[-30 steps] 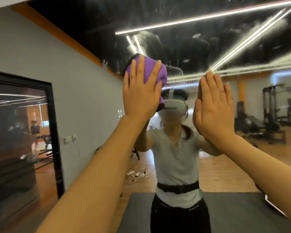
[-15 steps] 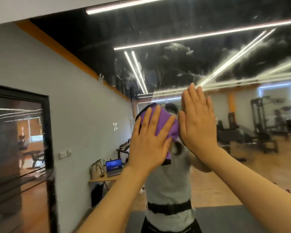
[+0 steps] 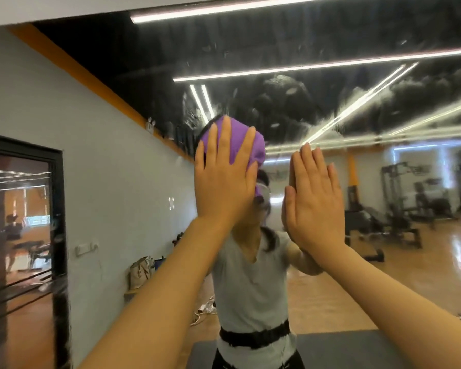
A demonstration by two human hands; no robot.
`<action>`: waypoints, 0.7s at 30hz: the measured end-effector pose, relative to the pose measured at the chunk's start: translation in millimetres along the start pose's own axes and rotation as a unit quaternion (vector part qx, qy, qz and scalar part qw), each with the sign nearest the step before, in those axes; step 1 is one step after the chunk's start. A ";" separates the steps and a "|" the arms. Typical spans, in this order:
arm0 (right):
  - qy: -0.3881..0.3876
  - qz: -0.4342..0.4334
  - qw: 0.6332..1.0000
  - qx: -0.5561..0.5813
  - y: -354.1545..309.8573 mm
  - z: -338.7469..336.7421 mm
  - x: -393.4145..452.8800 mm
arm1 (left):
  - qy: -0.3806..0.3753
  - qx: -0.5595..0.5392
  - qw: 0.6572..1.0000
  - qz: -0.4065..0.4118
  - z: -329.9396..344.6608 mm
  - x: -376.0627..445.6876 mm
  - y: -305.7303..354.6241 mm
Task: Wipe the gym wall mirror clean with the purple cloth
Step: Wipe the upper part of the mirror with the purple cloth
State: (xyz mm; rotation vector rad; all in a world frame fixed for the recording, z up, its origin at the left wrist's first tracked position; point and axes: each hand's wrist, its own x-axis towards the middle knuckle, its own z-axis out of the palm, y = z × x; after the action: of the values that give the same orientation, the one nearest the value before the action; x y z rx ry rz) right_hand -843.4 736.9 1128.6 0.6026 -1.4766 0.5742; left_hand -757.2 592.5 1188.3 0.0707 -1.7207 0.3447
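Where left hand point(image 3: 224, 177) presses, purple cloth point(image 3: 237, 141) seemingly bunched.

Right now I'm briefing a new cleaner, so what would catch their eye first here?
The left hand at centre, pressing the purple cloth flat against the mirror. Beside it on the right, the right hand lies flat on the glass with nothing in it. Above both, smears cloud the reflected dark ceiling.

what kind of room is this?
Most likely a gym. The wall mirror reflects a weight machine, a bench and a wood floor. The left hand presses a purple cloth flat on the smeared glass; the right hand rests flat beside it.
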 end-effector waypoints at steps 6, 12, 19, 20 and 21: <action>-0.014 0.004 1.000 0.008 -0.7 -2.5 -0.4 | -0.044 0.040 0.998 0.019 4.8 -93.3 10.2; -0.015 0.003 1.000 0.004 -1.3 -4.1 -0.5 | -0.077 0.055 0.995 -0.005 -10.6 -38.1 -15.2; -0.014 0.001 1.000 0.012 -1.1 -4.2 -0.4 | -0.047 0.041 0.995 -0.078 -25.0 33.1 -36.7; -0.013 0.000 1.000 0.015 -0.9 -4.2 -0.6 | -0.045 0.040 0.994 -0.087 -23.1 28.5 -34.7; -0.010 0.000 1.000 0.018 -0.6 -4.2 -0.5 | -0.041 0.039 0.994 -0.092 -20.9 22.4 -32.4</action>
State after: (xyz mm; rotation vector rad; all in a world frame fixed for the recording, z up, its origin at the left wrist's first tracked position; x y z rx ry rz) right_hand -839.9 739.3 1128.1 0.6381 -1.4880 0.5977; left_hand -733.5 570.5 1219.1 0.3035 -1.7659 0.2751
